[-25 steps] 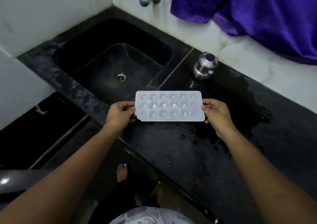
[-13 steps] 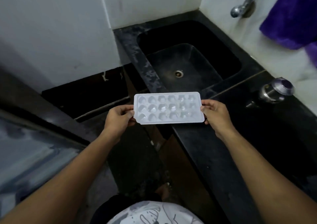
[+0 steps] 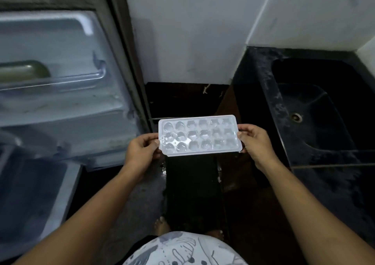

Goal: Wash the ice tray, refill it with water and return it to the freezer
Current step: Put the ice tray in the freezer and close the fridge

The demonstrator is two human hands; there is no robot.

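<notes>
A white ice tray (image 3: 199,135) with several rounded cells is held level in the middle of the view, over the dark floor. My left hand (image 3: 142,151) grips its left short edge, thumb on top. Gripping the right short edge is my right hand (image 3: 255,143). The cells glisten as if holding water. An open fridge door (image 3: 60,86) with its pale inner shelf fills the left side, just left of the tray. The black sink (image 3: 316,110) lies to the right.
A white wall (image 3: 192,31) stands behind the tray, between fridge and counter. The black counter edge (image 3: 255,82) runs along the sink's left side. Bare feet (image 3: 162,226) stand on the dark floor below. The fridge's lower compartment (image 3: 30,193) is at far left.
The view has swung left from the sink and counter to the open fridge door. Both hands keep the same hold on the tray, which stays level.
</notes>
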